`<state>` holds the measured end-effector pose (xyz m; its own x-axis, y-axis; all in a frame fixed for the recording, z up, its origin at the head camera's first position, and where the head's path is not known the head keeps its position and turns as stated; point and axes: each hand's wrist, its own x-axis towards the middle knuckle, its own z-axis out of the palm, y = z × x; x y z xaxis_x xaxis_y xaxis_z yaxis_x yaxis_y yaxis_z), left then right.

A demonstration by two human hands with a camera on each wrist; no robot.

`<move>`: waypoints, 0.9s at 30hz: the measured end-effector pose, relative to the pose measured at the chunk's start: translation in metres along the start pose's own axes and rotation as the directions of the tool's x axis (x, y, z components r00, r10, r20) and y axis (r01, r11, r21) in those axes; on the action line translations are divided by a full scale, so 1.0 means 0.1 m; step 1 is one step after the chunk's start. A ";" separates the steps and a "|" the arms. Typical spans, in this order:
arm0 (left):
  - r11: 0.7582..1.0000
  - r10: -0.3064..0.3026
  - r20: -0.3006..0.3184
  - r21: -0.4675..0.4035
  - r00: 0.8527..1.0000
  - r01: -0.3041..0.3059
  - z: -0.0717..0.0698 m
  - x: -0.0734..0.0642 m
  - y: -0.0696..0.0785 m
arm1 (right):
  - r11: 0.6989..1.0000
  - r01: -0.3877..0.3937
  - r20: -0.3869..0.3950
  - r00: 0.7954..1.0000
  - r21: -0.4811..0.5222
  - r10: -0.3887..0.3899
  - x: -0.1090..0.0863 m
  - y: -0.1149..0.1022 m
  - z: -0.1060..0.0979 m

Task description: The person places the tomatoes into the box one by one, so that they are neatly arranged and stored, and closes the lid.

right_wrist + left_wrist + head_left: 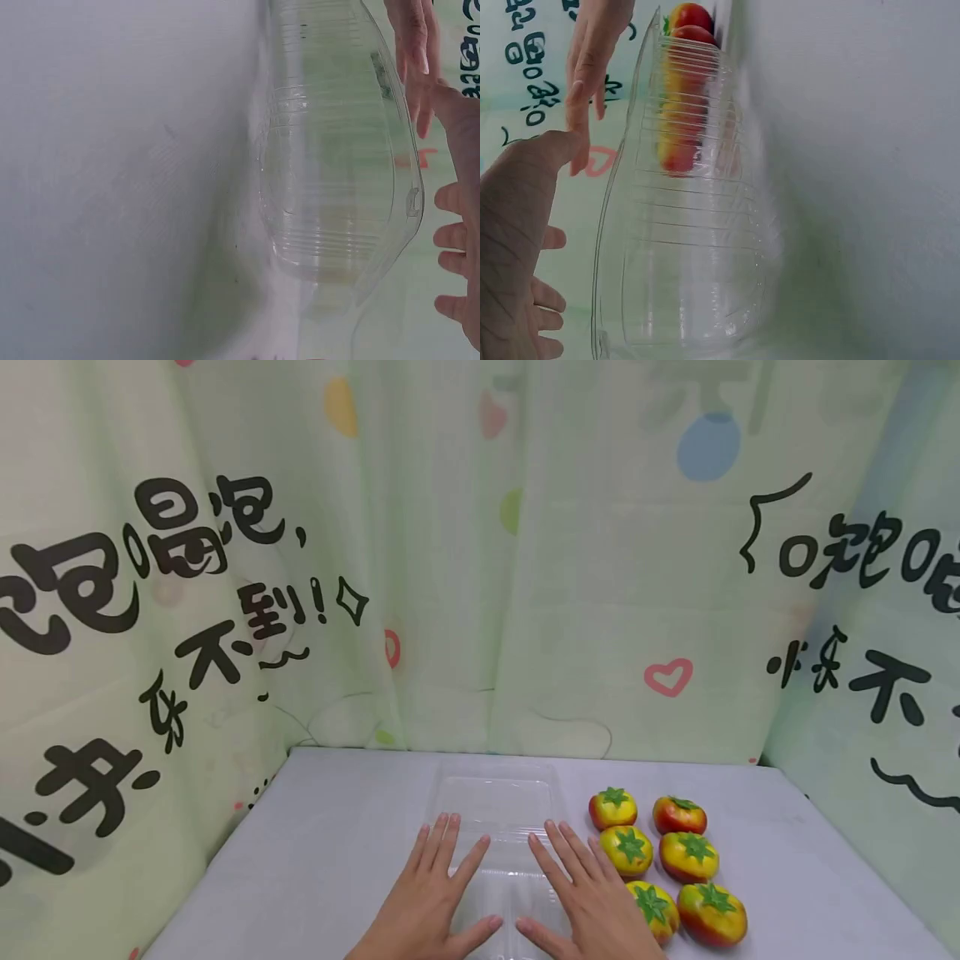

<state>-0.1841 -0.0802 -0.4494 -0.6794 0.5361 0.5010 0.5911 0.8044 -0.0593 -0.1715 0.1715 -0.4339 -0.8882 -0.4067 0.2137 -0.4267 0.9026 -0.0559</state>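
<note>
A clear plastic clamshell box [495, 797] lies on the table in the head view, its ribbed middle crossing between the hands. My left hand [427, 893] is held over its left side with fingers straight and spread. Over the right side, my right hand [596, 897] has its fingers spread in the same way. Neither hand holds anything, and the thumbs point toward each other with a gap between. In the left wrist view the hands stand above the box wall [690, 292]. The nearest persimmon [651, 906] is partly covered by my right hand.
Several red-and-yellow persimmons [712, 914] with green leafy tops sit in two rows right of the box. A white cloth [337, 827] covers the table. Printed curtains [450, 568] hang along the back and both sides.
</note>
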 end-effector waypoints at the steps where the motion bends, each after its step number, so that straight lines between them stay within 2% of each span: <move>1: 0.999 -0.017 -0.007 -0.028 1.000 0.017 -0.01 -0.02 -0.01 | 1.000 0.000 -0.010 1.000 0.005 0.000 -0.01 0.00 -0.01; 4: 0.990 -0.066 -0.031 -0.131 0.997 0.061 -0.04 -0.10 -0.05 | 0.999 -0.016 -0.028 0.999 0.033 0.017 -0.07 0.00 -0.04; 8: 0.953 -0.157 -0.042 -0.267 0.987 0.141 -0.07 -0.20 -0.11 | 0.991 -0.085 -0.012 0.996 0.105 0.087 -0.18 0.01 -0.11; 12: 0.890 -0.268 0.011 -0.378 0.963 0.253 -0.08 -0.28 -0.17 | 0.976 -0.151 -0.002 0.988 0.155 0.153 -0.28 0.06 -0.17; 14: 0.852 -0.317 0.059 -0.421 0.947 0.312 -0.08 -0.30 -0.19 | 0.973 -0.170 -0.002 0.985 0.157 0.172 -0.33 0.11 -0.19; 17: 0.807 -0.354 0.070 -0.481 0.932 0.343 -0.05 -0.32 -0.24 | 0.973 -0.184 -0.029 0.981 0.141 0.190 -0.39 0.19 -0.18; 21: 0.744 -0.376 0.072 -0.571 0.924 0.347 0.02 -0.36 -0.30 | 0.969 -0.203 -0.061 0.975 0.140 0.213 -0.46 0.30 -0.13; 25: 0.674 -0.410 0.133 -0.622 0.902 0.398 0.07 -0.36 -0.34 | 0.955 -0.259 -0.014 0.965 0.147 0.264 -0.50 0.42 -0.09; 27: 0.662 -0.414 0.130 -0.637 0.901 0.396 0.10 -0.36 -0.35 | 0.947 -0.290 0.022 0.957 0.137 0.289 -0.51 0.47 -0.08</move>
<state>-0.1851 -0.1253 -0.4737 -0.9133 0.1834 0.3635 0.3989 0.5818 0.7087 -0.1450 0.2355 -0.4398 -0.9772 -0.1311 0.1668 -0.1703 0.9535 -0.2486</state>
